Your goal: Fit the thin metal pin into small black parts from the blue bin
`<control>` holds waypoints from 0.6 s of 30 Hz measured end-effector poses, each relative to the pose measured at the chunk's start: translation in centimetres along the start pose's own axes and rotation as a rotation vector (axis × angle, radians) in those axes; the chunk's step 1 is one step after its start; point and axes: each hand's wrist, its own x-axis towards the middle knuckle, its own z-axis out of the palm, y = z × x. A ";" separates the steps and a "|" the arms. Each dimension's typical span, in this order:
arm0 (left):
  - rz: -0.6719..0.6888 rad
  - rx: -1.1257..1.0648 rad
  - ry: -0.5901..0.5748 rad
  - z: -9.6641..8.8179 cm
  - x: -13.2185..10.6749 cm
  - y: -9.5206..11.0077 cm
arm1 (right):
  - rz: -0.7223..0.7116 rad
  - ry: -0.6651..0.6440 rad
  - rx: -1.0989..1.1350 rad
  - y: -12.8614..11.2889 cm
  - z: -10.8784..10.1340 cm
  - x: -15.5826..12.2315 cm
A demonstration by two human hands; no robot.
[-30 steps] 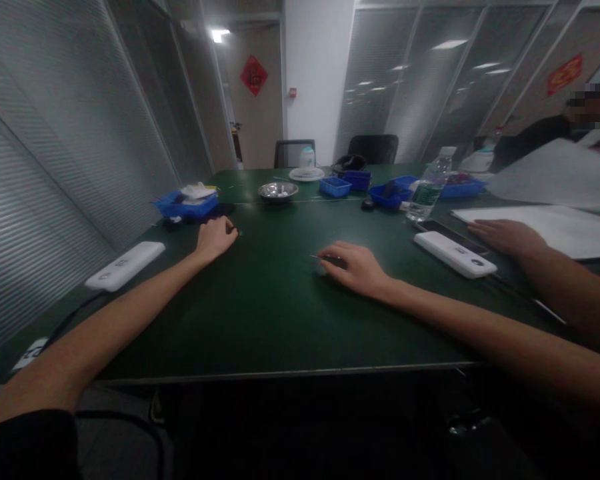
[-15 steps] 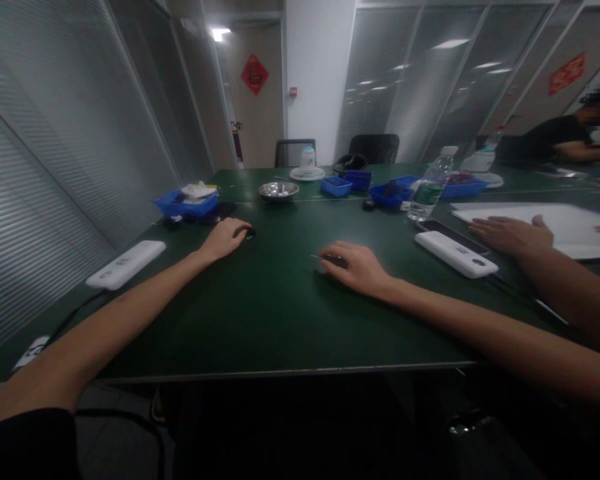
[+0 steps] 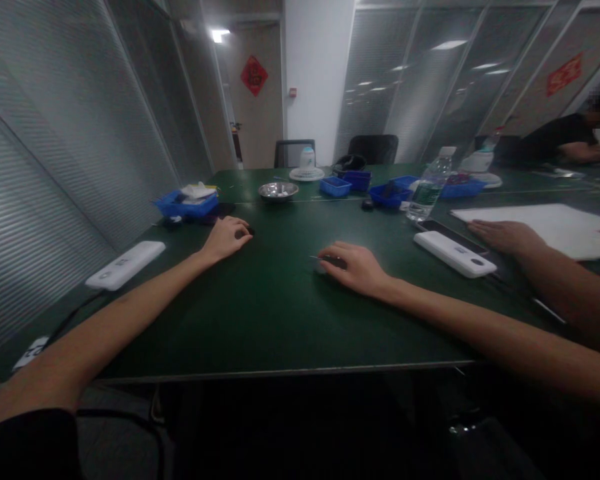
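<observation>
My left hand [image 3: 226, 238] rests on the green table [image 3: 260, 313], its fingers curled in and thumb and fingertips nearly together. A small dark thing [image 3: 251, 231] shows at those fingertips; its kind is too unclear to tell. To the right, my right hand [image 3: 353, 265] lies on the table with fingers bent into a pinch. From its fingertips a thin, pale, needle-like piece [image 3: 313, 257] sticks out to the left, and the rest of it is hidden by the hand.
A metal bowl [image 3: 279, 193] stands ahead, blue baskets [image 3: 335, 187] beyond it. White power strips [image 3: 454, 254] lie on both sides, near a water bottle [image 3: 430, 187]. At right, another person's hand [image 3: 507, 237] rests by white sheets [image 3: 550, 220]. A further person sits at the far right.
My left thumb and fingers have drawn closer together over the small dark thing. My right hand has hardly moved. The other person's hand at right has flattened, its thumb no longer raised.
</observation>
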 end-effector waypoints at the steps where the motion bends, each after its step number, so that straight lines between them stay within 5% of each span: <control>1: -0.005 -0.019 -0.002 0.1 0.1 -0.1 | -0.003 0.001 -0.003 0.1 0.1 0.0; 6: 0.019 -0.107 0.056 -0.1 0.1 0.0 | -0.005 0.004 0.007 0.3 0.2 0.0; 11: -0.110 -0.187 0.202 -0.4 -0.2 0.4 | -0.007 0.006 0.003 0.2 0.1 0.0; 18: -0.150 -0.201 0.189 -0.1 -0.1 -0.4 | 0.006 0.000 0.004 0.0 0.0 0.0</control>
